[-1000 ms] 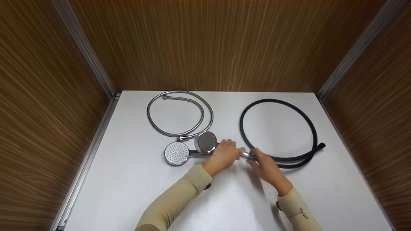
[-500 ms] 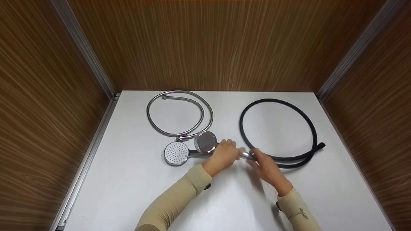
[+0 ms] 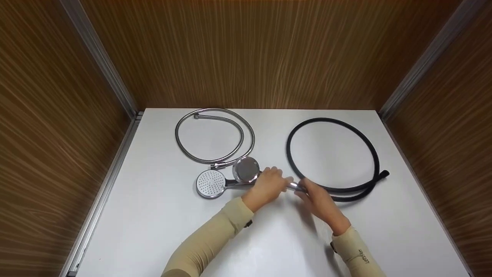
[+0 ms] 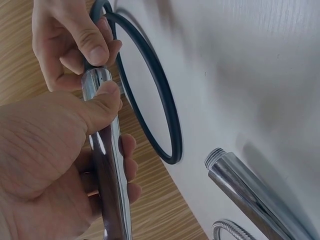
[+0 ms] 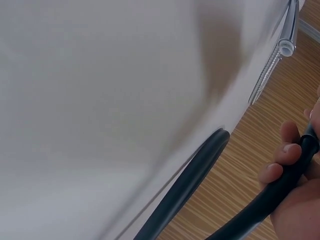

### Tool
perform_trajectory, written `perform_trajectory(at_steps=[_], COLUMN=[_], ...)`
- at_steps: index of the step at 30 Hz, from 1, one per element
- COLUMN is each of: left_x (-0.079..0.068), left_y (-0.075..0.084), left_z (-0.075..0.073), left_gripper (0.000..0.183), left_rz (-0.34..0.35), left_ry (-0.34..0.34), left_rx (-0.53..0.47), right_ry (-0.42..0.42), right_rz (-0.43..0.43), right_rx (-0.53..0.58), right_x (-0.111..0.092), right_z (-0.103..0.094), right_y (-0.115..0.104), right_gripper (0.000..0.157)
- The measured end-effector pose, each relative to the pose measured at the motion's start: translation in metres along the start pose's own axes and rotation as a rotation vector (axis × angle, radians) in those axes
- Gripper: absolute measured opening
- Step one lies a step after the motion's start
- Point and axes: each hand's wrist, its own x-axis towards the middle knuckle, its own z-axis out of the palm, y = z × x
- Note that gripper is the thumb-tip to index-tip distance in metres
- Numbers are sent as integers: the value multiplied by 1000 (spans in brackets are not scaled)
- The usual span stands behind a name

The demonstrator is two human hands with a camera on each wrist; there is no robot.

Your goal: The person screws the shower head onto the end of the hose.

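Note:
My left hand (image 3: 269, 184) grips the handle of a chrome shower head (image 3: 246, 169), its round head showing a dark mirrored face. In the left wrist view, the handle (image 4: 107, 170) lies in the curled fingers with the thumb near its end. Against that end, my right hand (image 3: 319, 202) pinches the tip of a black shower hose (image 5: 270, 200); the joint is partly covered by fingers. A second shower head (image 3: 210, 184), with a white dotted spray face, lies to the left, part of its handle hidden behind my left hand. Its threaded end (image 4: 216, 160) shows in the left wrist view.
A coiled metal shower hose (image 3: 252, 134) lies at the back left of the white table (image 3: 153, 215). The black hose loops across the right side, its free end (image 3: 384, 174) pointing outward. Wood-grain panels (image 3: 246, 54) close off the back and both sides.

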Motion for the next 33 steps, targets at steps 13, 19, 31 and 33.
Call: perform_trajectory(at_steps=[13, 19, 31, 33], left_x=[-2, -2, -1, -1], left_y=[1, 2, 2, 1], left_z=[-1, 0, 0, 0], left_gripper=[19, 19, 20, 21], left_rz=[-3, 0, 3, 5], left_ry=[6, 21, 32, 30], left_rx=[1, 26, 25, 20], right_ry=[6, 31, 2, 1], right_rz=[14, -42, 36, 50], right_rx=[-20, -45, -12, -11], right_x=[0, -2, -2, -2], right_z=[1, 3, 1, 1], right_y=[0, 2, 0, -1], right_gripper=[23, 22, 26, 26])
